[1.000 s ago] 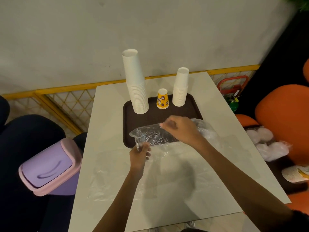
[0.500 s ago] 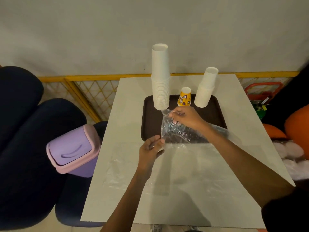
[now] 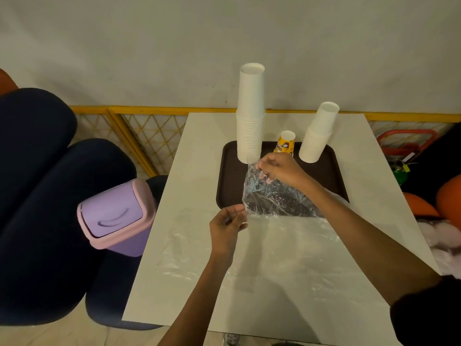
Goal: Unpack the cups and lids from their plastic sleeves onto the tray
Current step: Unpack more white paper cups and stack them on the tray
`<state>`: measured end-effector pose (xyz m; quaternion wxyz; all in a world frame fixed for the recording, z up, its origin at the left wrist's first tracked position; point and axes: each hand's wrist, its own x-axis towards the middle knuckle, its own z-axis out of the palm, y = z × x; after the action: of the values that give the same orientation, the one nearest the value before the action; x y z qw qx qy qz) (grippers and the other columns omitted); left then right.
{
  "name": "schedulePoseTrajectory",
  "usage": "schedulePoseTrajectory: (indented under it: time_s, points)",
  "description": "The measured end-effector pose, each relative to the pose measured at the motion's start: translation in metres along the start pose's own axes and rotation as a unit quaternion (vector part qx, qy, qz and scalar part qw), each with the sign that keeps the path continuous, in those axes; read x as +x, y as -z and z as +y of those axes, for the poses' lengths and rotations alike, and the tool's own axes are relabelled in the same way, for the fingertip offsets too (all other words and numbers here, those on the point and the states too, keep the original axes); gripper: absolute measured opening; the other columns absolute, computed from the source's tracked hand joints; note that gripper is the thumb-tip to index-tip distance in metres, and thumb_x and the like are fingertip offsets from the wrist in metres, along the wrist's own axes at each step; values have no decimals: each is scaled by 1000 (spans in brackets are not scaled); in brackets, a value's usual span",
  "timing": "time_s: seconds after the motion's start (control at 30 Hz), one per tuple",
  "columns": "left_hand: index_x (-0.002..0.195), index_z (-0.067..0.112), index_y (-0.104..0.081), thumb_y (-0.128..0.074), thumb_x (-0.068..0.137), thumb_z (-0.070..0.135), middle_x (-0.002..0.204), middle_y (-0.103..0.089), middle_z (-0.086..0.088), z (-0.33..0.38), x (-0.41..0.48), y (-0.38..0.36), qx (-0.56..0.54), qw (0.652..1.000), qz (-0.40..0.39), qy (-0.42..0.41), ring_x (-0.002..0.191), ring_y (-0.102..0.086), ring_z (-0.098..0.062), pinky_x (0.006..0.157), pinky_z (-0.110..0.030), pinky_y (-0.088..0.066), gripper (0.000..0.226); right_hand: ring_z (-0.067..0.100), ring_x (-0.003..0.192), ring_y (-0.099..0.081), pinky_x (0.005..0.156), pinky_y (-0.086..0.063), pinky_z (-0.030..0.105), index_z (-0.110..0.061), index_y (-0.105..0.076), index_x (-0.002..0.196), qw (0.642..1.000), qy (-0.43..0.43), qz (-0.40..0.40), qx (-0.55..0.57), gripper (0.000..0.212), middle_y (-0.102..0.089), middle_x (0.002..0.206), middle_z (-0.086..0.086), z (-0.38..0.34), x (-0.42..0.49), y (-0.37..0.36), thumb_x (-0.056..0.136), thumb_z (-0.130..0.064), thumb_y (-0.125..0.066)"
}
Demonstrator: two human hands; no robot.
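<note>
Clear plastic sleeve (image 3: 274, 198): thin, crinkled, limp. We judge it almost weightless, slippery and easily torn. It hangs over the tray (image 3: 229, 171), stretched between our fingers. Right hand (image 3: 279, 168) pinches its upper edge; left hand (image 3: 227, 223) pinches the lower corner at the fingertips. We would grip it at the edges, beside the fingertips.
</note>
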<state>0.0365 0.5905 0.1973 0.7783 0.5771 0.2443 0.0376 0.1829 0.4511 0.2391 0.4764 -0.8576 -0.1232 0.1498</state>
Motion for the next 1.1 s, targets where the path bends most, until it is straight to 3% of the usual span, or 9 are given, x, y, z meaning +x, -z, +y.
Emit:
schedulePoseTrajectory:
  time_s: [0.13,0.27,0.4,0.5,0.6,0.7,0.8,0.97,1.1]
  points:
    - [87,10,-68,-64,85,-3,72,-64,-5,-2,-2,4,-19,999,47,-13,62,-62,-10,59,-19,-53,14,9,68,-65,62,-51,19,-8,-65,90,1000,-2,7,18,12,-69,85,10,2,0,2,95,-13,-54]
    - [90,11,-65,-60,87,-7,73,-60,-5,-6,-5,8,-42,996,76,-5,66,-60,-15,61,-20,-55,20,9,58,-63,70,-53,25,-11,-65,88,998,-30,-28,51,11,-69,79,5,7,-1,5,93,-14,-56]
    - [96,10,-65,-59,88,-5,78,-59,-8,-9,-7,8,-9,998,69,1,70,-60,-16,63,-18,-55,18,8,61,-64,67,-52,20,-13,-62,106,992,-45,-78,87,16,-68,85,4,2,0,0,91,-20,-61]
    - [104,5,-65,-58,89,-4,76,-60,-6,-11,-9,10,12,998,60,11,66,-61,-14,63,-19,-55,18,9,63,-64,67,-47,22,-20,-65,92,994,-26,-87,55,7,-69,83,-1,0,2,0,90,-27,-62]
    - [106,6,-64,-59,89,-2,77,-61,-6,-12,-10,13,35,998,42,28,70,-61,-16,66,-20,-55,19,4,57,-64,60,-48,16,-21,-65,85,996,-11,-72,55,6,-69,79,-1,0,4,-2,89,-24,-63]
    - [101,16,-66,-65,88,12,85,-65,-3,-6,-7,11,74,996,32,23,78,-60,-15,66,-19,-51,13,8,54,-63,56,-48,15,-22,-65,83,995,-5,-73,68,7,-69,75,0,0,3,-6,89,-22,-64]
    - [87,22,-68,-68,87,20,80,-66,2,0,-3,8,108,994,30,-14,70,-58,-11,59,-16,-48,2,10,52,-61,55,-50,20,-22,-64,82,995,-1,-76,70,7,-68,72,2,0,3,-11,89,-21,-64]
    - [72,11,-64,-66,87,11,71,-65,1,-3,2,6,107,992,46,-40,52,-54,-2,52,-14,-44,15,2,42,-54,44,-44,15,-20,-60,82,996,16,-63,59,10,-61,62,3,-2,3,-18,92,-19,-61]
    - [71,3,-60,-66,86,5,58,-59,2,-8,3,8,74,996,29,-28,55,-49,-12,57,-22,-45,16,10,41,-52,44,-45,19,-19,-58,84,999,32,-17,40,10,-60,57,2,3,4,-23,93,-20,-59]
